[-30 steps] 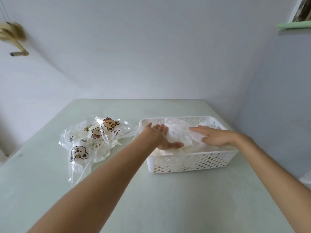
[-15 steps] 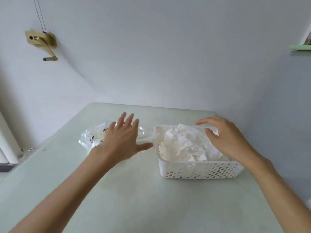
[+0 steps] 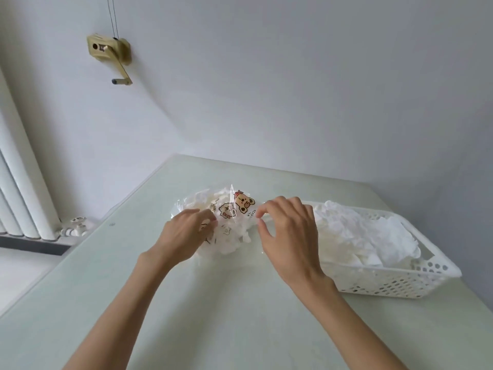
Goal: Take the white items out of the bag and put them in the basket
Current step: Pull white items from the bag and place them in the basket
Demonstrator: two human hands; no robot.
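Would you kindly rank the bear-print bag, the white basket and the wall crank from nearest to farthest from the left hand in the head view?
1. Bear-print bag: under the left hand, whose fingers touch it.
2. White basket: to the right, past the right hand.
3. Wall crank: high on the far wall, upper left.

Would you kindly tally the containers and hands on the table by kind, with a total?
Clear plastic bag printed with cartoon bears, white items inside: 1
White perforated plastic basket, white items heaped in it: 1
Bare hands, left hand and right hand, both at the bag: 2
Total: 4
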